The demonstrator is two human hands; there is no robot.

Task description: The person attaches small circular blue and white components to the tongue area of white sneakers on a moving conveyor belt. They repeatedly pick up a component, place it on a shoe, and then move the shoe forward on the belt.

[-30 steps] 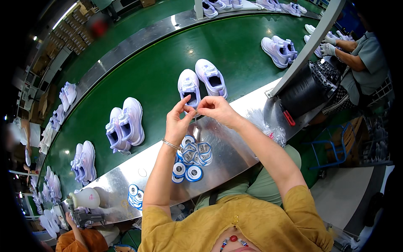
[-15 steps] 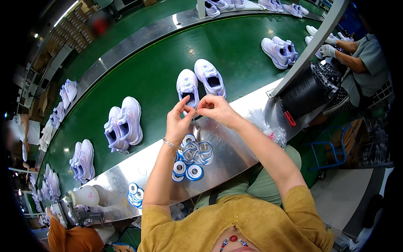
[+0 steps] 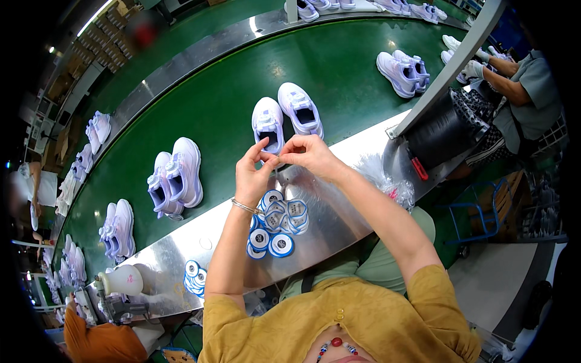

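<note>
Here both hands, left hand and right hand, pinch a small piece; best kept steady above the spools.

Bench: ran as a strip between the person and the conveyor belt, which lay beyond it
Hands: left hand and right hand met fingertip to fingertip above the bench's far edge
Nearest pair of shoes: stood on the belt just behind the hands
Round discs: were heaped on the bench below the left wrist
Smaller stack of discs: sat further left on the bench
Bottle: lay at the bench's left end
Second pair of shoes: rested on the belt, left of the hands
Plastic bag: lay on the bench right of the right forearm
Co-worker: sat far right, behind a slanted post
</note>
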